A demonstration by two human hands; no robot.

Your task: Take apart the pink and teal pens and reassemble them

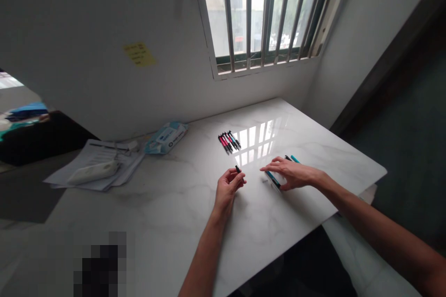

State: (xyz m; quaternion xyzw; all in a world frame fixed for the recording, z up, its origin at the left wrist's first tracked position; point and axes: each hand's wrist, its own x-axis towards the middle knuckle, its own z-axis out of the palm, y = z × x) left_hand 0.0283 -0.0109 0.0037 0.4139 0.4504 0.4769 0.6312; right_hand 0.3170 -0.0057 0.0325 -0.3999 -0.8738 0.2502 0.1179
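My left hand [230, 186] is closed in a pinch, with a small black pen part [237, 168] sticking up from its fingertips. Over the tabletop to its right, my right hand [291, 172] spreads its fingers, thumb apart from them. Below that palm lies a blue pen piece [272, 178] with a dark end close to the thumb; whether they touch I cannot tell. Small clear bits [265, 181] lie beside it. Behind the right hand, a turquoise pen piece [294, 159] shows partly. Farther back, several pens [229, 142] with red, white and blue barrels lie side by side in a row.
The white marbled table [167, 222] meets the wall under a barred window [258, 23]. At the left are a blue wipes packet [166, 138] and papers [101, 148] with a white device [93, 171] on top. A yellow note [140, 54] is on the wall.
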